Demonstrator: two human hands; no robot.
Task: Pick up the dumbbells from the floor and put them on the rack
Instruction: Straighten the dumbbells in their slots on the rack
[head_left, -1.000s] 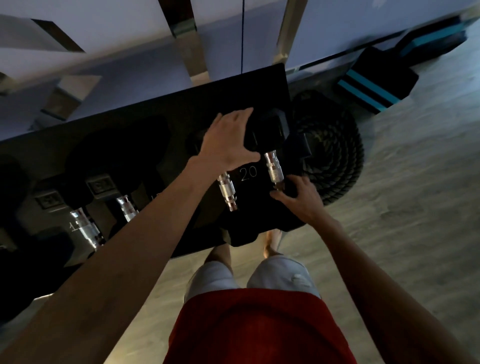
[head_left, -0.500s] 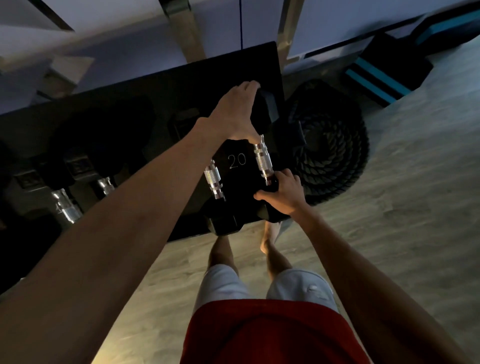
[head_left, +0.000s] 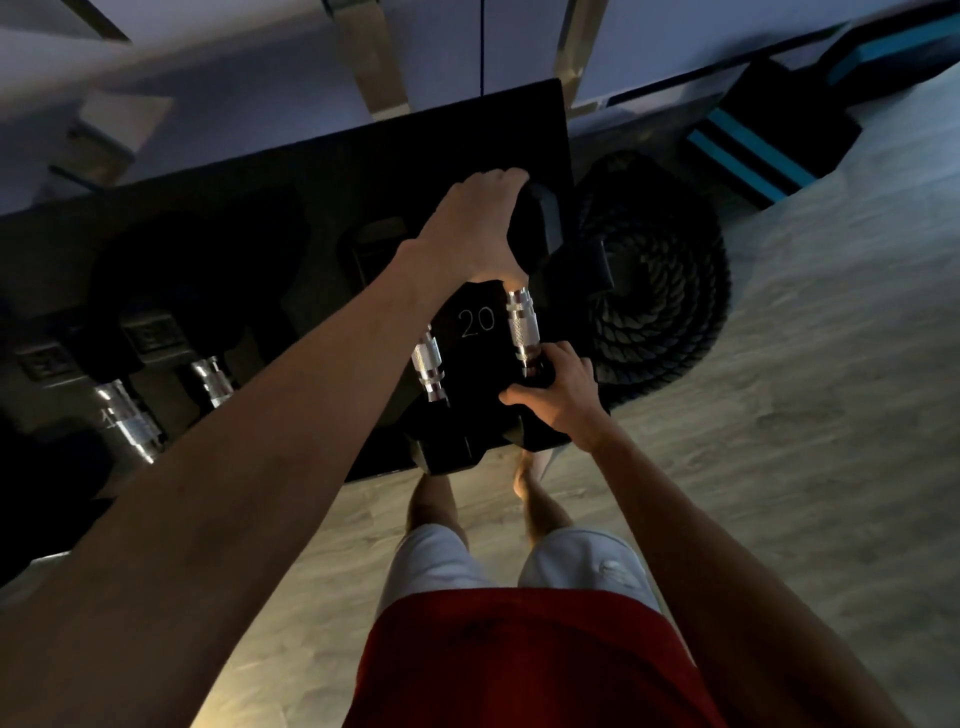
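Observation:
A black dumbbell with a knurled silver handle (head_left: 521, 323) lies at the right end of the dark rack (head_left: 322, 171), over a slot marked 20. My left hand (head_left: 475, 228) curls over its far black head (head_left: 537, 228). My right hand (head_left: 558, 397) grips the near end of the handle by the near head. A second dumbbell (head_left: 428, 366) lies just left of it on the rack, its near head (head_left: 449, 454) sticking out over the rack's front edge.
Two more dumbbells (head_left: 124, 415) (head_left: 210, 379) sit further left on the rack. A coiled black battle rope (head_left: 657, 291) lies on the floor right of the rack. Black and teal boxes (head_left: 769, 140) stand beyond it. My bare feet are on the wood floor below the rack.
The dumbbell and both hands have shifted slightly further onto the rack. My left hand moved from the neighbouring dumbbell's side onto the far head.

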